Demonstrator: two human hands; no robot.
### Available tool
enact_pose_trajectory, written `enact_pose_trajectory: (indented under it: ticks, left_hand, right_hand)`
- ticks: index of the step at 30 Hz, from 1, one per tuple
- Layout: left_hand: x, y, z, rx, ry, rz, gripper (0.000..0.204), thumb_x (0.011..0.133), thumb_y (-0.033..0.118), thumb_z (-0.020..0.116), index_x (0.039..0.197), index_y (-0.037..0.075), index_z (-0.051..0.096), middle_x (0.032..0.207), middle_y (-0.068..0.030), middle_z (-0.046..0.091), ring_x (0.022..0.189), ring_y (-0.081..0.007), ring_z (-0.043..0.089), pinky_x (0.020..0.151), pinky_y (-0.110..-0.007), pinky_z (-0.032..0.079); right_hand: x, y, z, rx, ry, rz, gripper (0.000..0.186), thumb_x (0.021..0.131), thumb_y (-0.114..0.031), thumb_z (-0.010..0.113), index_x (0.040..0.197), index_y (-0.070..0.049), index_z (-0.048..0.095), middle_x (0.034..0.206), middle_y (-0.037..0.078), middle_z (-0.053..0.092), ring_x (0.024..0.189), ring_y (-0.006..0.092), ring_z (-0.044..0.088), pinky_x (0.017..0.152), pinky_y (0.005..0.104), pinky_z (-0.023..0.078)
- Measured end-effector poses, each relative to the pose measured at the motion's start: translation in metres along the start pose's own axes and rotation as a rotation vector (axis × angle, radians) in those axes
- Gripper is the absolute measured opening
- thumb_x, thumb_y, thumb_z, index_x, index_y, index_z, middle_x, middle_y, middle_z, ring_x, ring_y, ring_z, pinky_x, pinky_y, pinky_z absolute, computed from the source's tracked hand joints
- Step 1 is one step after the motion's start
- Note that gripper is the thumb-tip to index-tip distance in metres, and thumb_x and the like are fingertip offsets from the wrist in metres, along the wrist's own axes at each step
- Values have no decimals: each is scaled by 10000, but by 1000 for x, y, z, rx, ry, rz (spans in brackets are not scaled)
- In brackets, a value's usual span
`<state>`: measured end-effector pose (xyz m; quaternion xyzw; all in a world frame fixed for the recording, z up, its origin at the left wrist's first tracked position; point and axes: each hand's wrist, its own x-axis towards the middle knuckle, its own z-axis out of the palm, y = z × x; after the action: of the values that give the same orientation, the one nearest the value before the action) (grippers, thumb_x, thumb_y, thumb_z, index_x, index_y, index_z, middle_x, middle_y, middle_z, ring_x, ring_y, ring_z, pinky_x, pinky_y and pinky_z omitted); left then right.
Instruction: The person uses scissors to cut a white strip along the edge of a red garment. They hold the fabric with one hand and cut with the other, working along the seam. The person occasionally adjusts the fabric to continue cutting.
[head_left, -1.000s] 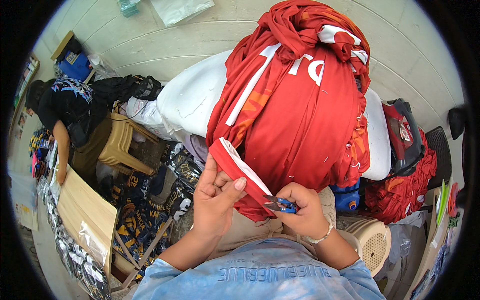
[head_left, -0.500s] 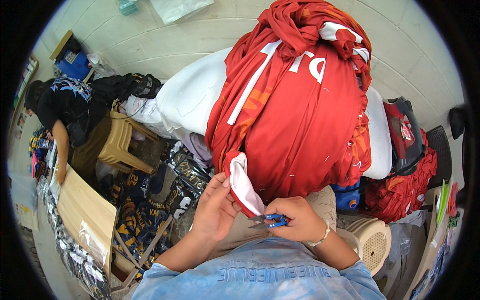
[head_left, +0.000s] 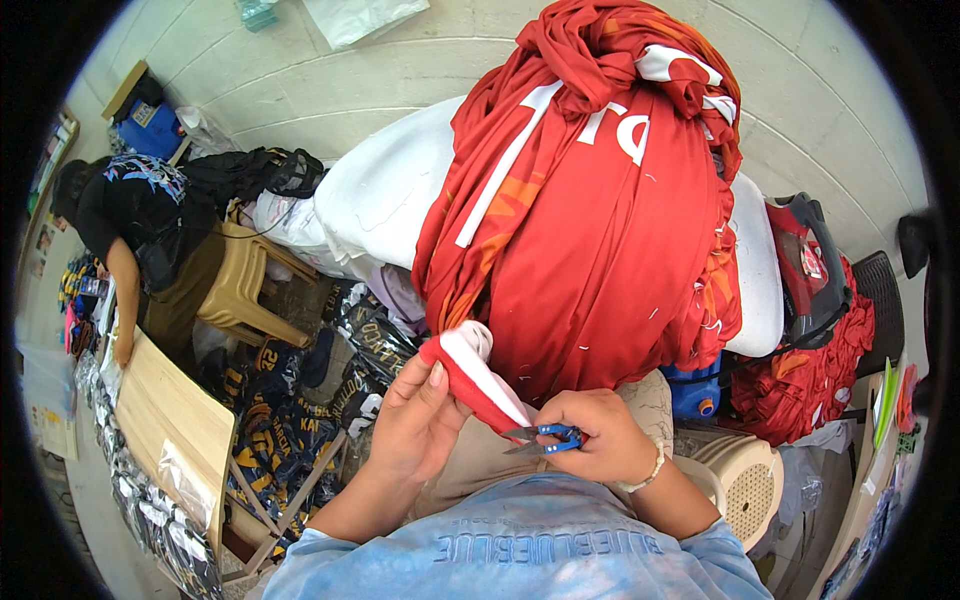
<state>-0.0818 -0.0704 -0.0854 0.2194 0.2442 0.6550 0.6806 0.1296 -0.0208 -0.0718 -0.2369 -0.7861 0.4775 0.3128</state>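
I see the left hand (head_left: 418,425) pinch a band (head_left: 480,380), right hand (head_left: 605,438) clutch snips (head_left: 558,434) — any cut unclear from here — threads (head_left: 654,314) remaining on the cloth (head_left: 590,270).

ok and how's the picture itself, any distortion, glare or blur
Head view: mortar lines on the block wall bow and the corners go black, fisheye fashion; head view: bright glare on the clear plastic on the wood-grain board; head view: light is fairly even, and the blue-handled thread snips, left hand and right hand show no strong blur.
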Motion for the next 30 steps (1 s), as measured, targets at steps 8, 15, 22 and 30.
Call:
enact_pose_trajectory:
  ticks: [8,15,22,30]
  left_hand:
    - [1,-9,6,68,-2,14,443,947,38,452,1382,47,372,1371,-78,429,1210,-170,464,968,-384,422]
    - [5,-11,16,237,37,175,447,879,-32,555,1308,17,438,1176,-66,547,1050,-141,543,922,-309,434]
    - [12,-9,25,243,94,185,345,868,-35,583,1207,-14,524,1043,-67,622,930,-115,581,799,-263,464]
    - [12,-9,33,246,88,133,289,861,-20,613,1145,-31,564,1040,-95,642,947,-134,617,842,-277,492]
  right_hand:
    - [-1,-1,0,26,-103,1,156,696,-39,665,815,-55,565,696,77,600,616,240,611,565,306,469]
    - [-4,0,-10,79,-20,138,177,693,-30,662,836,-48,560,705,56,613,614,196,614,566,284,463]
    - [-10,12,-10,78,63,146,168,735,-23,669,853,-45,551,700,34,605,614,90,567,562,237,438]
    - [-3,8,1,352,384,103,238,768,-57,730,912,-30,542,714,11,589,631,47,512,580,203,421]
